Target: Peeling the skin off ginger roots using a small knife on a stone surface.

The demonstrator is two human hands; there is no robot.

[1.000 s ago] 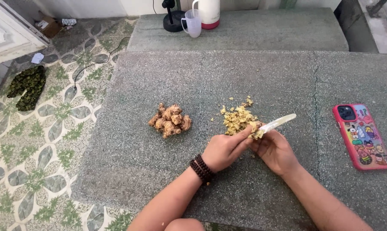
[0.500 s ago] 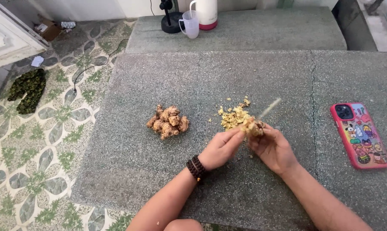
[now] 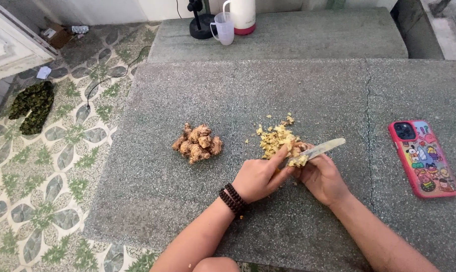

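Note:
My right hand [image 3: 322, 177] grips a small knife [image 3: 322, 148] whose pale blade points up and to the right. My left hand [image 3: 260, 176], a dark bead bracelet on its wrist, pinches a piece of ginger [image 3: 298, 149] against the blade. Just beyond both hands lies a pile of yellow peelings and scraps [image 3: 276, 138] on the stone slab [image 3: 228, 100]. A heap of unpeeled ginger roots [image 3: 197, 143] rests to the left of the scraps, a hand's width from my left hand.
A phone in a red cartoon case [image 3: 423, 157] lies at the right on the slab. At the back stand a clear plastic jug [image 3: 224, 27], a white-and-red flask [image 3: 242, 16] and a black fan base [image 3: 200, 22]. Patterned floor tiles [image 3: 46, 166] and a green cloth [image 3: 32, 103] lie left.
The knife blade swung down out of sight and has come back up, pointing up-right. Both hands stay at the scrap pile with the ginger piece between them.

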